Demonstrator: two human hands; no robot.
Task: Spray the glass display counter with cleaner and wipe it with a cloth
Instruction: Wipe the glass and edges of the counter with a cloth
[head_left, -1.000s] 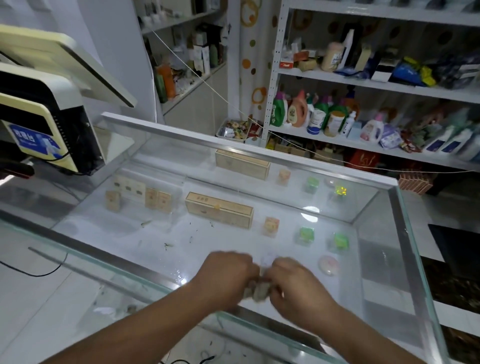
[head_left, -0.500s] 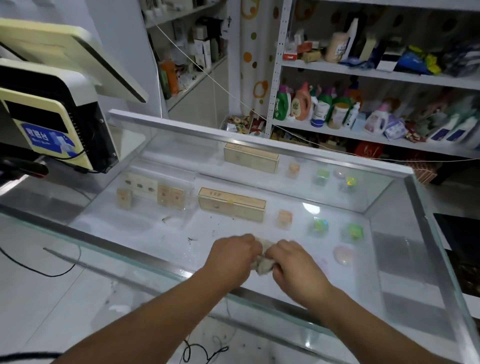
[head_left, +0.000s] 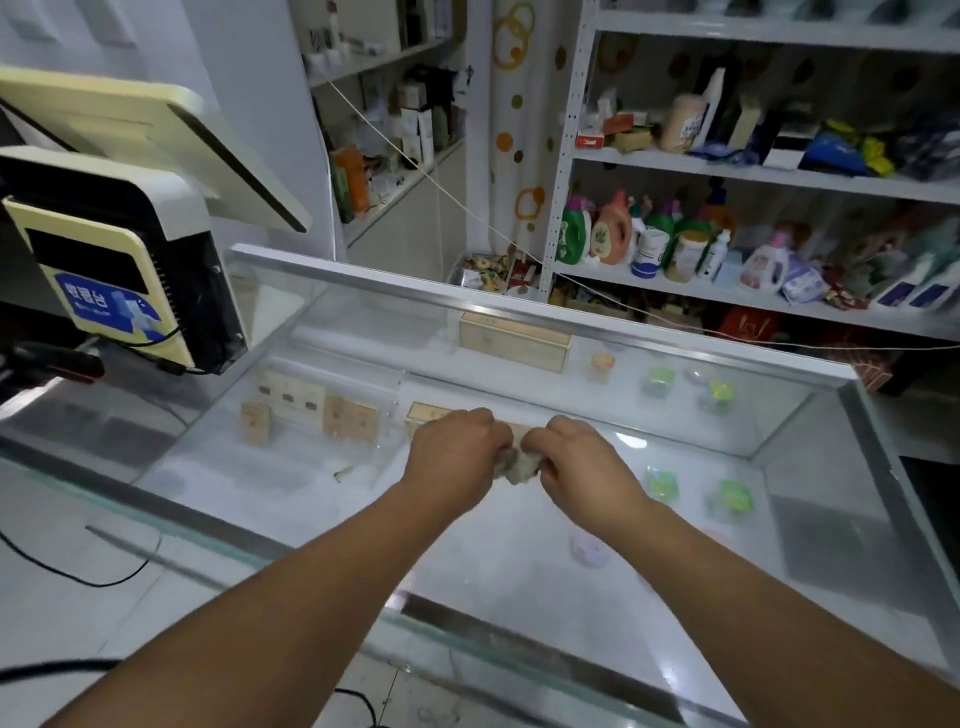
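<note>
The glass display counter (head_left: 810, 561) fills the middle of the head view, framed in metal. Both my arms reach out over its top. Between my hands sits a small crumpled grey-white cloth (head_left: 517, 467), mostly hidden by my fingers. My left hand (head_left: 454, 457) grips its left side with curled fingers. My right hand (head_left: 584, 465) pinches its right side. The hands are close together over the middle of the glass. No spray bottle for the cleaner shows near my hands.
A cash register with tilted screens (head_left: 119, 249) stands on the counter's left end, cables trailing below. Under the glass lie wooden boxes (head_left: 514, 340) and small green packets (head_left: 735, 496). Shelves of bottles (head_left: 649, 239) line the wall behind.
Both hands have moved farther out over the glass, away from me, still holding the cloth between them. The view has shifted with them.
</note>
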